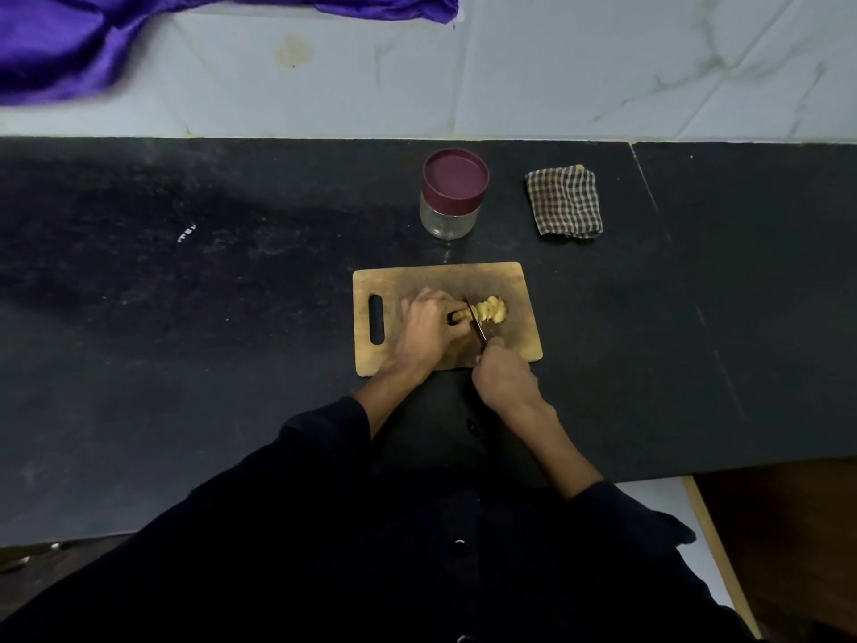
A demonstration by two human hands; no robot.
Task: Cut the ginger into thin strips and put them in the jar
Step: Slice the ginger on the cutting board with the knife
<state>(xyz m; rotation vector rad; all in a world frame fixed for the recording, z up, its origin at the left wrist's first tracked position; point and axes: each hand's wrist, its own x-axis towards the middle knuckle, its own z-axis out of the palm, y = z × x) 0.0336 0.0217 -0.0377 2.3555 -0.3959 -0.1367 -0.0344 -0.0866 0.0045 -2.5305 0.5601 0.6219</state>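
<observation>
The left hand (429, 329) lies curled over the uncut end of the ginger (484, 312), pinning it to the wooden cutting board (519, 336). The right hand (503, 375) grips the handle of a knife (475, 322) at the board's near edge, fingers wrapped round it. The blade points toward about 11 o'clock and crosses the ginger just beside the left fingertips. The ginger's long axis runs roughly 9 to 3 o'clock across the middle of the board; its pale cut slices lie on the 3 o'clock side of the blade, bunched together and touching. The board sits on the dark worktop (185, 364), long side running 9 to 3, its handle slot at the 9 o'clock end. At 12 o'clock from the board, well apart from it, a clear jar (450, 215) stands upright with its maroon lid (456, 176) on. A folded checked cloth (563, 201) lies at 3 o'clock from the jar. Purple fabric (69, 44) drapes at the far left corner.
</observation>
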